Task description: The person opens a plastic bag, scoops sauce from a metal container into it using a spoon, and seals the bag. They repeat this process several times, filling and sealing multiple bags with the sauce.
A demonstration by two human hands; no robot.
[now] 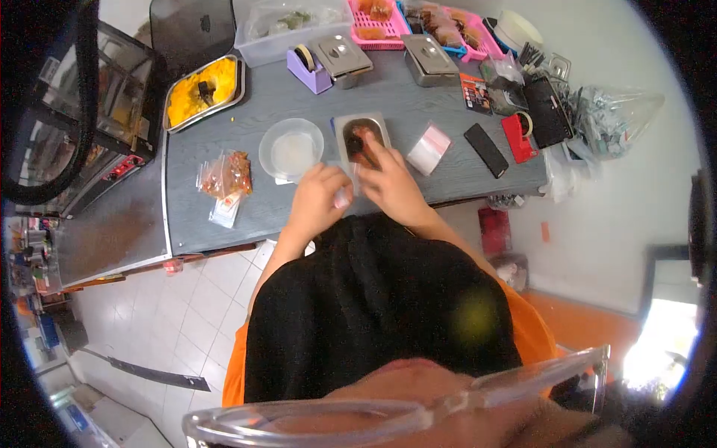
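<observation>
Close to my body, at the front of the grey table, my left hand (323, 198) is closed with curled fingers around what looks like a clear plastic bag (349, 179). My right hand (390, 185) is beside it, fingers stretched over a metal container (382, 122) with dark reddish-brown food (359, 133) in it. Whether the fingertips touch the food cannot be made out. Left of the container is a round translucent plastic bowl (282, 140). Farther left lie filled clear bags (226, 175) of reddish food. A small white-and-pink packet (430, 149) lies right of my right hand.
A tray of yellow food (237, 88) stands back left, near a glass cabinet (112, 97). Behind are a purple tape dispenser (314, 79), lidded metal containers (342, 57) and a pink basket (385, 39). At right lie a black phone (485, 150) and a red tape dispenser (517, 142).
</observation>
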